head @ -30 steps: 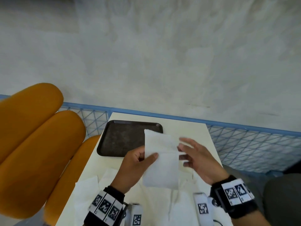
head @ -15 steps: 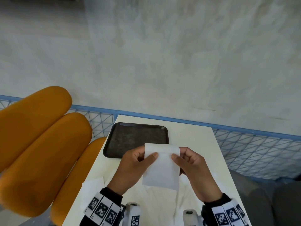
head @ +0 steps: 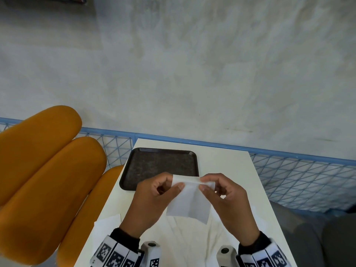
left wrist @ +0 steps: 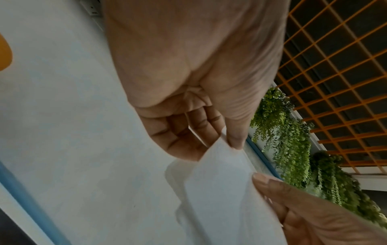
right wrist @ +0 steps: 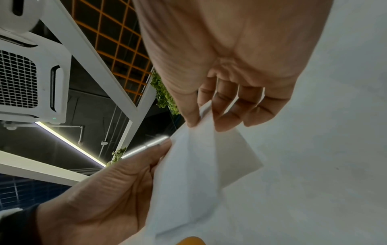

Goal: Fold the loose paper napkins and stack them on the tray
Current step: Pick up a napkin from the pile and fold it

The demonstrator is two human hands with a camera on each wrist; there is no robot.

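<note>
I hold a white paper napkin (head: 187, 202) in the air above the table, folded over at its top edge. My left hand (head: 176, 186) pinches the top left corner between thumb and fingers, and my right hand (head: 202, 185) pinches the top right. The left wrist view shows the napkin (left wrist: 222, 190) caught under my left hand's thumb (left wrist: 234, 140). In the right wrist view the napkin (right wrist: 194, 165) hangs from my right hand's thumb and fingers (right wrist: 222, 122). A dark, bare tray (head: 159, 166) lies on the table just beyond my hands. Loose napkins (head: 185, 241) are spread on the table under my wrists.
The white table (head: 227, 162) is narrow, with a blue wire fence (head: 300, 178) along its far and right sides. Orange cushions (head: 48, 170) of a seat press against the table's left edge. One more napkin (head: 106, 224) lies at the near left.
The napkin's upper half has come down into a fold. My right hand has moved in and pinched the top right corner, and both hands now hold the shorter napkin closer together.
</note>
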